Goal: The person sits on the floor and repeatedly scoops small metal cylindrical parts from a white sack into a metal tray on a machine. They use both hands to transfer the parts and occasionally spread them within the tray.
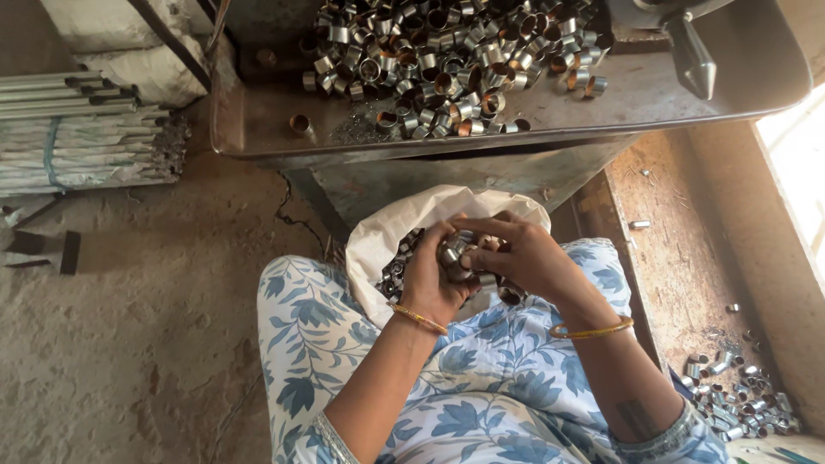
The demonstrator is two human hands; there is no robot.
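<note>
Your left hand and right hand both hold small metal rings above the white sack. They look hard, smooth, maybe slippery. Pinch their outsides. More rings pile on the tray beyond.

open white sack on lap, white sacks top left
</note>
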